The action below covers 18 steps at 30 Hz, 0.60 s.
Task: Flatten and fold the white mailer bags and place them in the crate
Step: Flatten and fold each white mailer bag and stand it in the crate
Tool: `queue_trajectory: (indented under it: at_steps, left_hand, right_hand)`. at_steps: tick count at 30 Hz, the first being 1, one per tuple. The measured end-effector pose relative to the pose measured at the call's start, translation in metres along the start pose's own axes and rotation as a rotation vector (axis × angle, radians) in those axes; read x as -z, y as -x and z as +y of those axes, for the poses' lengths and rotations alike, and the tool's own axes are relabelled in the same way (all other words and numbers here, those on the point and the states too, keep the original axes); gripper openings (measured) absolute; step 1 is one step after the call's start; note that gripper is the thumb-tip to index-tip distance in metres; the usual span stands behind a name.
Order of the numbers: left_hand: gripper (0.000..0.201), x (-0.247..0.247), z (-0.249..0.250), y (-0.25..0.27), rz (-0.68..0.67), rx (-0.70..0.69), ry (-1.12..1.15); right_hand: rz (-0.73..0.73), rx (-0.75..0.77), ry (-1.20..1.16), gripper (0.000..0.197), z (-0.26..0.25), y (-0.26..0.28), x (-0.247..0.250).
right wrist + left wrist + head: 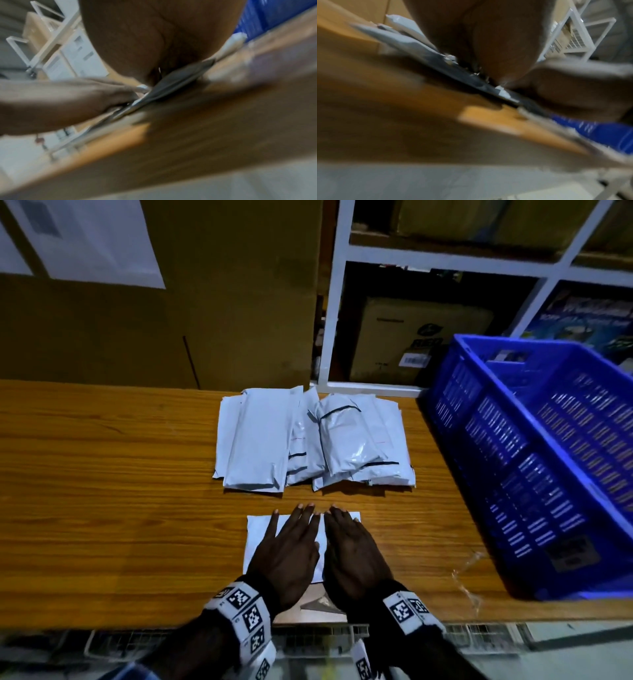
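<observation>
Two flat hands press one white mailer bag on the table to take the air out

The left hand [284,553] and the right hand [354,553] lie side by side on the mailer bag [262,534], fingers straight and spread, grasping nothing; I think they are kept flat so that the whole palm pushes the bag smooth before a fold. The bag sits at the near edge of the wooden table [102,474], probably because there the arms can lean on it. The pile of other white mailer bags [308,440] waits just behind, apart from the hands, within reach for the next turns. The blue crate [534,467] stands at the right, and as far as I see nothing is in it yet. The wrist views are too blurred to add more
</observation>
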<state>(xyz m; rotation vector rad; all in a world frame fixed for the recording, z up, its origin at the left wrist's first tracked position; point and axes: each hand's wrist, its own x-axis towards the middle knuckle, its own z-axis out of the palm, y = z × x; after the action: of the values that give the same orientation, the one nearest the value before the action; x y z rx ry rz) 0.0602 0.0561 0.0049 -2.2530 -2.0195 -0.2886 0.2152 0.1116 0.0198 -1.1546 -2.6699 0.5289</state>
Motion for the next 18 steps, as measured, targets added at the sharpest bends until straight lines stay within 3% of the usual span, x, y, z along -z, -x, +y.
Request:
queue_trajectory:
  at_steps: [4,18]
  left_hand:
    - [0.055,-0.001,0.012,-0.002,0.006,0.027,0.042]
    - [0.056,-0.002,0.007,-0.004,-0.054,-0.003,0.025]
  right_hand:
    - [0.090,-0.079,0.109,0.055,0.013,0.005,-0.002]
    - [0.119,-0.045,0.320,0.059,0.019,0.011,-0.013]
